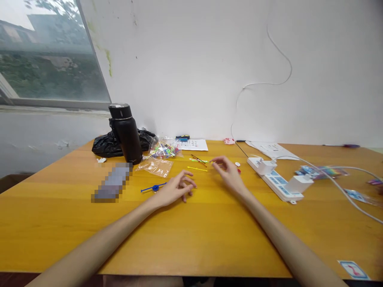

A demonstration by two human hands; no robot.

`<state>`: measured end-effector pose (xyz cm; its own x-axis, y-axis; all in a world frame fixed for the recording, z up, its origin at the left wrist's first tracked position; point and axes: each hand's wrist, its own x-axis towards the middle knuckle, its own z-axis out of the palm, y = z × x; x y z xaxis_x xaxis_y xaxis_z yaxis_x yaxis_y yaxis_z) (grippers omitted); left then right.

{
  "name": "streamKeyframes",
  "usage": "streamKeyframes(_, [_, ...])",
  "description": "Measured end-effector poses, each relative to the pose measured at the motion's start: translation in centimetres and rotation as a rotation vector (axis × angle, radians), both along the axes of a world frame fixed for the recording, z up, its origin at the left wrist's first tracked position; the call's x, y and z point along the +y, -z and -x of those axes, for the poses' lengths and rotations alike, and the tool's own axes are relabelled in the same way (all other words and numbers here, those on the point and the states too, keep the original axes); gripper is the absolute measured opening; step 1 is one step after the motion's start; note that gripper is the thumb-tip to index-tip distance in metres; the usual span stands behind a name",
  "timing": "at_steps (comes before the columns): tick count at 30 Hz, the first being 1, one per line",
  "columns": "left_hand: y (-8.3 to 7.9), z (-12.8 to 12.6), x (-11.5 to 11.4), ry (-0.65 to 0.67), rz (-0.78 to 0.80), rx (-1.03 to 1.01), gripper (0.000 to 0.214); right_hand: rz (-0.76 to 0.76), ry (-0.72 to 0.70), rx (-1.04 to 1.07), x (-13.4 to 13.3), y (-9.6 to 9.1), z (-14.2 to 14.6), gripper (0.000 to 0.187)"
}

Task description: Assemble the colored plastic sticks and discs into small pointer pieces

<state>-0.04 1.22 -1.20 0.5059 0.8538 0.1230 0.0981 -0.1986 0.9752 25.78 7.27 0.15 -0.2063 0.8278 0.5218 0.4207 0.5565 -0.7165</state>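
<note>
My left hand (177, 188) hovers low over the table with its fingers loosely bent and apart, and nothing shows in it. Just left of it lies a blue plastic spinner arrow (155, 188) with a round centre. My right hand (229, 174) reaches inward, thumb and forefinger apart, its fingertips beside the end of a thin bright green stick (200, 160). Whether they touch it is hard to make out. A dark thin stick (199, 160) crosses the green one. A yellow plastic arrow (196, 169) lies between the hands, and a white disc (237, 164) sits behind my right hand.
A black bottle (127, 135) stands before a black plastic bag (104, 144). Nearby are a bag of coloured pieces (164, 150), an empty clear bag (157, 166) and a blurred-out flat object (112, 182). At right, a power strip (278, 183) has plugs and trailing white cables (332, 181).
</note>
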Motion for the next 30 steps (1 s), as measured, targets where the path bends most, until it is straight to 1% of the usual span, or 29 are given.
streamKeyframes(1, [0.1, 0.0, 0.1, 0.019, 0.046, -0.054, 0.044, 0.019, -0.093, 0.023, -0.8, 0.4, 1.6, 0.020])
streamKeyframes(3, [0.4, 0.0, 0.3, 0.047, 0.076, -0.106, 0.043, 0.063, -0.293, 0.017, -2.3, 1.0, 4.3, 0.018])
streamKeyframes(5, [0.6, 0.1, 0.5, 0.067, 0.064, -0.107, 0.039, 0.077, -0.408, 0.016, -3.2, 1.3, 5.6, 0.017])
streamKeyframes(6, [0.6, 0.1, 0.5, 0.073, 0.056, -0.101, 0.037, 0.083, -0.430, 0.016, -3.3, 1.4, 5.8, 0.018])
streamKeyframes(8, [0.7, 0.2, 0.5, 0.073, 0.050, -0.097, 0.036, 0.096, -0.401, 0.007, -3.2, 1.2, 5.3, 0.018])
streamKeyframes(11, [0.6, 0.1, 0.5, 0.067, 0.067, -0.093, 0.035, 0.058, -0.227, -0.083, -2.1, 1.2, 3.7, 0.020])
streamKeyframes(14, [0.4, 0.0, 0.5, 0.067, 0.081, -0.089, 0.035, -0.058, -0.046, -0.312, -1.2, 1.7, 2.3, 0.020])
streamKeyframes(17, [0.3, 0.1, 0.5, 0.071, 0.076, -0.099, 0.036, -0.094, 0.032, -0.504, -0.8, 2.4, 1.9, 0.022])
streamKeyframes(21, [0.4, 0.1, 0.6, 0.072, 0.091, -0.124, 0.038, -0.083, 0.072, -0.551, -0.9, 2.6, 2.1, 0.014])
streamKeyframes(23, [0.4, 0.0, 0.6, 0.055, 0.105, -0.153, 0.039, -0.096, 0.068, -0.546, -1.1, 2.5, 2.3, 0.017])
streamKeyframes(26, [0.4, 0.0, 0.8, 0.014, 0.133, -0.210, 0.041, -0.124, -0.016, -0.564, -1.2, 2.3, 2.4, 0.028])
streamKeyframes(28, [0.4, 0.0, 0.9, -0.006, 0.151, -0.247, 0.042, -0.139, -0.065, -0.568, -1.2, 2.3, 2.5, 0.025])
streamKeyframes(30, [0.4, 0.1, 1.0, -0.021, 0.167, -0.276, 0.042, -0.140, -0.076, -0.550, -1.2, 2.3, 2.6, 0.017])
